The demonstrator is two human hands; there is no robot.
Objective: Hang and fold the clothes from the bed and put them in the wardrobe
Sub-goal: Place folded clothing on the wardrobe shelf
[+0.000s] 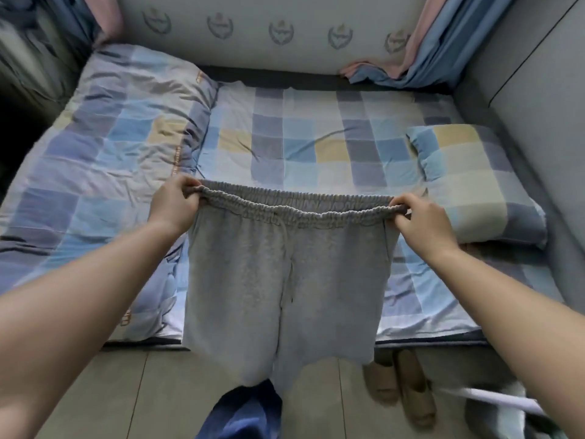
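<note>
Grey padded headboard (pixel 538 99), blue-pink curtains (pixel 421 58) (both corners), pale plank floor (pixel 133 391), tan slippers (pixel 399 388)

We can read no words or numbers here. The padded headboard (pixel 253 33) bears a row of grey crest emblems, and the quilt (pixel 95 147) edge carries an orange printed strip, both too blurred for us to make out.

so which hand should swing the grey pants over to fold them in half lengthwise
Either, barely: left hand and right hand pinch opposite ends of the grey pants' waistband alike.
</note>
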